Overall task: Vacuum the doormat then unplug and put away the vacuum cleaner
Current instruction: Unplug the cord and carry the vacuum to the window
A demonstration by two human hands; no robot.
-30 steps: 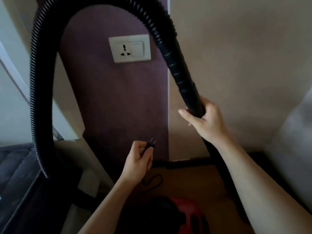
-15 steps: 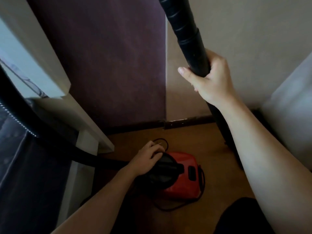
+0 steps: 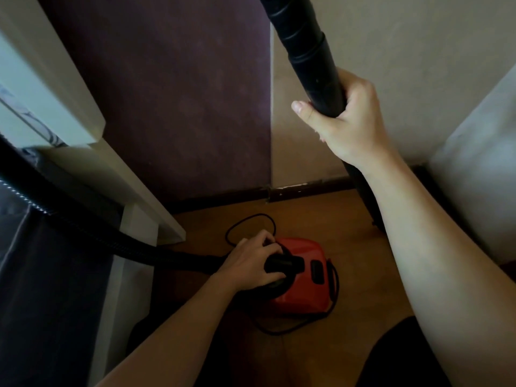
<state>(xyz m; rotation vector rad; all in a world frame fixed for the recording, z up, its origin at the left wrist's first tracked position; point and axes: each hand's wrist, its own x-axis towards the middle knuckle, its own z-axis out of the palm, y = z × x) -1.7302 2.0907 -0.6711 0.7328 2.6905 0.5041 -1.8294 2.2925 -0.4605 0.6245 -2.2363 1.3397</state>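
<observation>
The right grip is clutching the steeply upright wand; the left grip is clasping the left-pointing hose end of the vacuum cleaner on the floor.

Red vacuum cleaner (black hose) on floor

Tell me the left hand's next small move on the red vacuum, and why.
Probably lift the red vacuum straight up by its black handle. The left hand curls round that handle, the right hand grips the tube, and the cord lies loose on the floor around it, so a slow lift seems wise lest the cord snag.
</observation>
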